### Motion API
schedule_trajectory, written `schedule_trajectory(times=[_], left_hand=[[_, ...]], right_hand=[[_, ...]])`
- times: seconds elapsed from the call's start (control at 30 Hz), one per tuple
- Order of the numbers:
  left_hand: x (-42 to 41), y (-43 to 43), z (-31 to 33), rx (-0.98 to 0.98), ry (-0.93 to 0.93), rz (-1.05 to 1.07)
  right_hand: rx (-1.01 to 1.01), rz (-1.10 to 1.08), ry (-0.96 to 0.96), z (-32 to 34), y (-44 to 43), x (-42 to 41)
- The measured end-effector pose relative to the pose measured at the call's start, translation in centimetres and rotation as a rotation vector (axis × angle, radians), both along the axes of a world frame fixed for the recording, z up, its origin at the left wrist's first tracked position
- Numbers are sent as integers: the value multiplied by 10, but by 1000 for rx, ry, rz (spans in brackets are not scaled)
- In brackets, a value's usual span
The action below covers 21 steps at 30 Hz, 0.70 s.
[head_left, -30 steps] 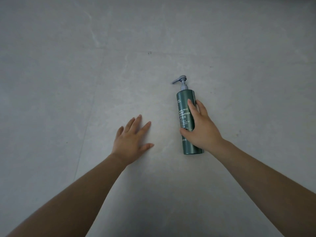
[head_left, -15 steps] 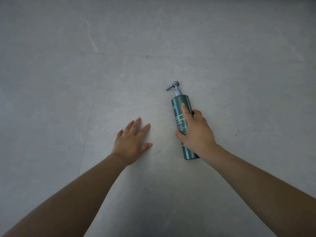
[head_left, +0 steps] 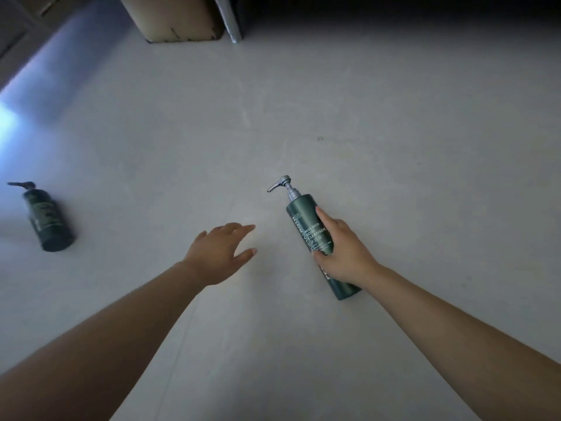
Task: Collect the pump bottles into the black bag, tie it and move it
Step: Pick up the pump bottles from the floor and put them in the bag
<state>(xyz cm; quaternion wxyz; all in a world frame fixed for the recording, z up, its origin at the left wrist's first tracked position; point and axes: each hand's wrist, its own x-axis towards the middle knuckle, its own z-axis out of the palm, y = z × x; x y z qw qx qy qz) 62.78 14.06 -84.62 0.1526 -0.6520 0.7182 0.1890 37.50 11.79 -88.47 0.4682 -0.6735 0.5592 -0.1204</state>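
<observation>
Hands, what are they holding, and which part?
The right hand grips the bottle around the middle of its body. The left hand holds nothing.

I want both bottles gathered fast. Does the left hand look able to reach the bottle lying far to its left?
Probably yes, with a lean: the left hand holds nothing, and only bare floor lies between it and that bottle, though it lies well off to the side.
</observation>
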Motion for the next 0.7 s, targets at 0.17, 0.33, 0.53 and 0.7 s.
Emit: schedule_trajectory(times=[0.17,0.33,0.53,0.7], left_hand=[[40,1,51,-25,-111,-42],[98,5,104,-148,-46,14],[180,38,199,-207,51,170],[241,78,313,-170,99,258]], right_hand=[[-72,75,-98,44,-23,53],[-126,127,-157,89,-32,120],[-46,100,-201,179,-7,202],[18,136,-212,300,19,274]])
